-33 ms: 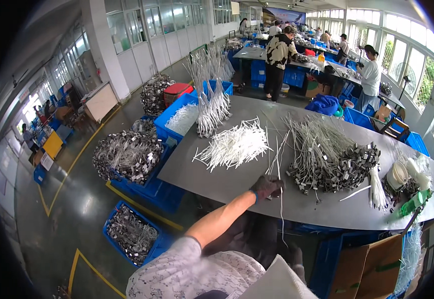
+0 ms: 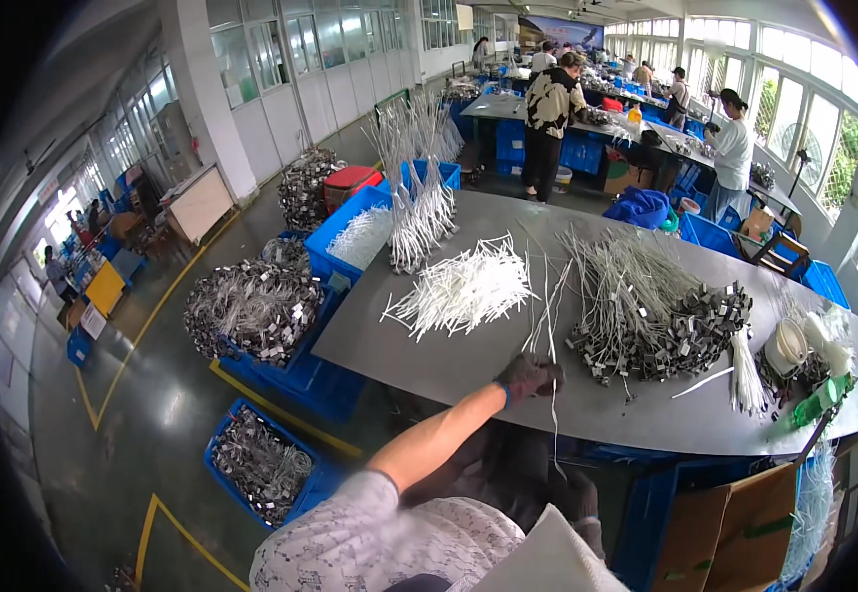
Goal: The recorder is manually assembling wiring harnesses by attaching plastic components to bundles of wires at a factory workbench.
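My left hand (image 2: 531, 376), in a dark glove, is closed on a thin pale wire (image 2: 555, 419) at the near edge of the grey table. From the fist the wire hangs over the edge, and other strands (image 2: 544, 316) lie on the tabletop beyond. My right hand (image 2: 577, 495), also dark-gloved, is low below the edge, beside the wire's hanging end; its fingers blend into the dark background. Left of the strands lies a heap of short white tubes (image 2: 464, 286). To the right spreads a large pile of wires with dark and silvery end pieces (image 2: 661, 331).
Bundled wires (image 2: 422, 217) stand upright at the table's far left, beside a blue bin (image 2: 335, 237). A white tub (image 2: 786, 347) and green bottle (image 2: 816, 403) are at the right. Cardboard (image 2: 715, 523) stands below. Several people work at tables beyond.
My right hand has risen to the hanging end of the wire. That end has shifted slightly left and up, while my left hand has stayed nearly in place.
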Available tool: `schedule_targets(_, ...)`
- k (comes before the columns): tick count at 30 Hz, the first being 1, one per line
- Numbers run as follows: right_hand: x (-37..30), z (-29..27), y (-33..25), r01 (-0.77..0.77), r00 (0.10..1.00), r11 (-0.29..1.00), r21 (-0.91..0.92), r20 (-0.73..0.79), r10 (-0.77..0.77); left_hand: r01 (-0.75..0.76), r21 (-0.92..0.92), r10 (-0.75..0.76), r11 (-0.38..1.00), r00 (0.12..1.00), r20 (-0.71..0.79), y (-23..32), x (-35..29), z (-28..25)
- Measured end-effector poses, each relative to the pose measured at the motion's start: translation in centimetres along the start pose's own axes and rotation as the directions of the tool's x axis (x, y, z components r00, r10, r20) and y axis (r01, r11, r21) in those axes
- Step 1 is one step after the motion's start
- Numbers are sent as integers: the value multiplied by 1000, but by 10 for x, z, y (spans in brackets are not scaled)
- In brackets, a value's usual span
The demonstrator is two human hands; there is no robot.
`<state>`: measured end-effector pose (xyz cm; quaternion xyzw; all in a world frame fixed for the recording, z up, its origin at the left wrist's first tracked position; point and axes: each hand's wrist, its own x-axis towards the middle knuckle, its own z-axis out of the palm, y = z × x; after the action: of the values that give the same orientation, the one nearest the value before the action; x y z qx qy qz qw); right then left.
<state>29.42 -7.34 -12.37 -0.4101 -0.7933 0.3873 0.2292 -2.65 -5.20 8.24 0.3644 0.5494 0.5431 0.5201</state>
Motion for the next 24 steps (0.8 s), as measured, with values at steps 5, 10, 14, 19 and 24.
schedule_targets(5, 60, -22, -152, 111, 980, 943, 314, -190, -52, -24, -51, 23, 998, 1000, -17, -44, -17, 13)
schedule_targets(10, 111, 21, -82, 24, 948, 880, 474, -290, 131, -143, 221, 139, 965, 990, 34, -64, -36, 46)
schedule_targets(14, 121, 32, -110, 149, 949, 985, 87, -293, -117, -66, 102, 74, 993, 995, -72, -78, -36, 40)
schedule_targets(19, 160, 27, -69, -218, 944, 617, 756, 2, 331, 16, 7, -17, 1000, 988, 156, -94, 23, 20)
schedule_targets(24, 179, -41, -101, -260, 850, 943, -209, -513, 121, 305, 174, -312, 936, 950, 12, -81, 98, -32)
